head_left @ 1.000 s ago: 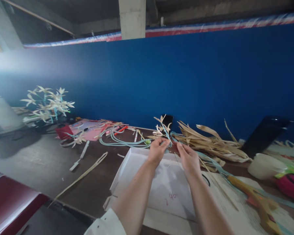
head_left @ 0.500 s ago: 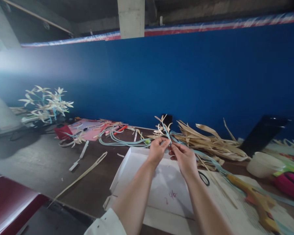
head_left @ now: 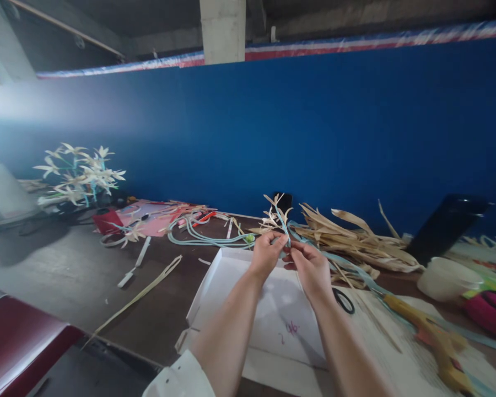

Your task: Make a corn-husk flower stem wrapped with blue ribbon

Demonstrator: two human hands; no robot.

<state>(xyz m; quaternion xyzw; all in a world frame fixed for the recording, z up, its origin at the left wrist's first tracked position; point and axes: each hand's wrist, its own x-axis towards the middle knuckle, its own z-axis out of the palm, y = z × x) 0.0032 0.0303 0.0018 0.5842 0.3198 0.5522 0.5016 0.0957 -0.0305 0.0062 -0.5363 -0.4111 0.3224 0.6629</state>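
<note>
Flower stem (head_left: pixel 282 220): lower end hidden by fingers (head_left: pixel 278 243)
White container (head_left: pixel 4 190): cut by left edge
Pink bundle (head_left: pixel 485 311): cut by right edge
Glue gun (head_left: pixel 440 339): blurred

I reach forward with my left forearm (head_left: pixel 228 325) slanting in from one side and my right forearm (head_left: pixel 341 336) from the other, both bare and drawing together toward the hands. My left hand (head_left: pixel 265 256) is bent into a pinch, its thumb (head_left: pixel 280 241) stretched toward the right. My right hand (head_left: pixel 313 273) sits slightly lower, back turned toward me, thumb and fingers also pinching, their tips pointing left, just beside my left thumb.
</note>
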